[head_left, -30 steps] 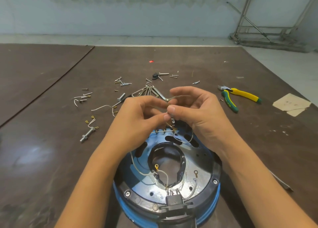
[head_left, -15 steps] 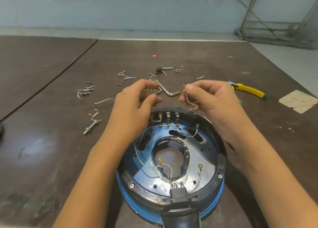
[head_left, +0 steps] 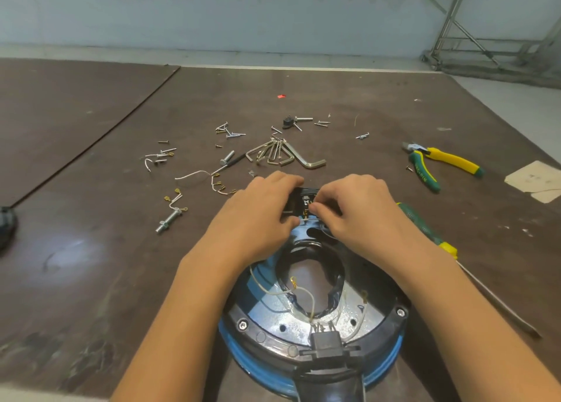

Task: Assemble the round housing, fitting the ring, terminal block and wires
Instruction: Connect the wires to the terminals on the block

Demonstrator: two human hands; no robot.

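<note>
Brown tabletop is occupied by the round housing, its terminal block at the far rim. The block is gripped by the curled left hand. A white wire appears pinched by the right hand, just nearward of the terminals.

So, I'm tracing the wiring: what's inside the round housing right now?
White wires and a yellow ring terminal cross its centre hole. The left hand and right hand cover its far side.
</note>
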